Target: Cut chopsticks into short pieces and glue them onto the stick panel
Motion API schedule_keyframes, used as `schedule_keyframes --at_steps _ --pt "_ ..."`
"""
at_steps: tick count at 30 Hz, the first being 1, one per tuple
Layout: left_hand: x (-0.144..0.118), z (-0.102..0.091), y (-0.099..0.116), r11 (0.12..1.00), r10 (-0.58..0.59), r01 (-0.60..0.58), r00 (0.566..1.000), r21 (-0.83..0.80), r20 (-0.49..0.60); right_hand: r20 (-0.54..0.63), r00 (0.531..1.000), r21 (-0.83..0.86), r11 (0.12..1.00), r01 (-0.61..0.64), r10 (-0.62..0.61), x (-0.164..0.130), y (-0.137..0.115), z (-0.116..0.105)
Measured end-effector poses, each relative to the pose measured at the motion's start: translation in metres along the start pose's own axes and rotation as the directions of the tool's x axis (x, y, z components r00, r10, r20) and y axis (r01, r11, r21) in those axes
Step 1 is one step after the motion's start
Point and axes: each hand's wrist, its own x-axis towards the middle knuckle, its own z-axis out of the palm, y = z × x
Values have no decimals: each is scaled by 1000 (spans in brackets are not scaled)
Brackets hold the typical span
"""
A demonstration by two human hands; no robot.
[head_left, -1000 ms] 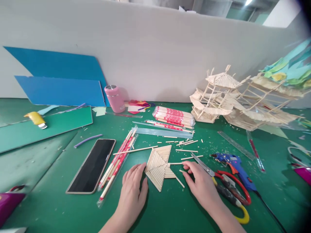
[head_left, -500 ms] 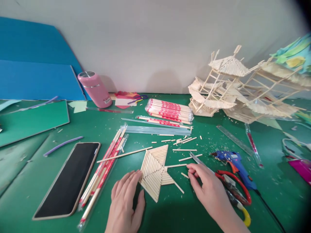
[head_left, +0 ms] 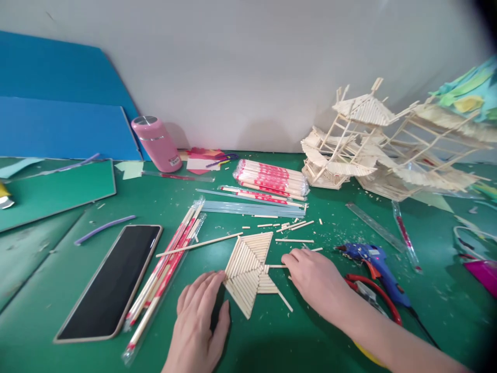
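The left hand (head_left: 201, 317) lies flat and open on the green mat (head_left: 272, 336), its fingertips touching the near left edge of a fan-shaped panel of glued sticks (head_left: 248, 269), which rests flat near the middle of the mat. The right hand (head_left: 314, 280) is just right of the panel, palm down with fingers loosely curled, its fingertips at a thin loose stick (head_left: 275, 266) beside the panel; whether it grips the stick cannot be told. A blue glue gun (head_left: 375, 261) lies to the right, a phone (head_left: 112, 282) and wrapped chopsticks (head_left: 166, 269) to the left, a stick-built model (head_left: 361, 145) far right.
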Motion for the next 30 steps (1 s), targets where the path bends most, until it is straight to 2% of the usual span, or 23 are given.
schedule_keyframes --at_steps 4,10,13,16,19,20,22,24,26,30 --pt "0 1 -1 1000 4 -4 1000 6 -26 8 1000 18 1000 -3 3 1 7 -9" --pt "-2 1 -1 1000 -5 5 1000 3 -20 -54 995 47 995 -87 90 4 38 -16" --pt "-2 -6 4 1000 -24 24 1000 -14 1 -60 993 50 994 -96 99 6 48 -22" --pt "4 -16 9 998 47 -45 997 -32 61 -86 982 52 985 -162 166 1 56 -32" --pt "25 -21 17 991 110 -104 991 -84 72 -98 962 57 967 -249 253 -20 62 -38" --pt "36 -21 21 980 167 -155 981 -123 98 -90 957 66 961 -269 275 -31 63 -37" --pt "63 -15 32 970 208 -182 966 -164 154 -61 948 107 946 -306 314 -57 62 -30" --pt "90 -4 46 958 287 -271 920 -95 266 -61 937 149 932 -331 343 -85 59 -16" --pt "114 9 59 932 335 -361 873 8 354 -155 921 145 931 -335 356 -110 53 2" --pt "138 30 79 892 383 -446 828 67 411 -315 883 97 938 -334 347 -139 45 30"
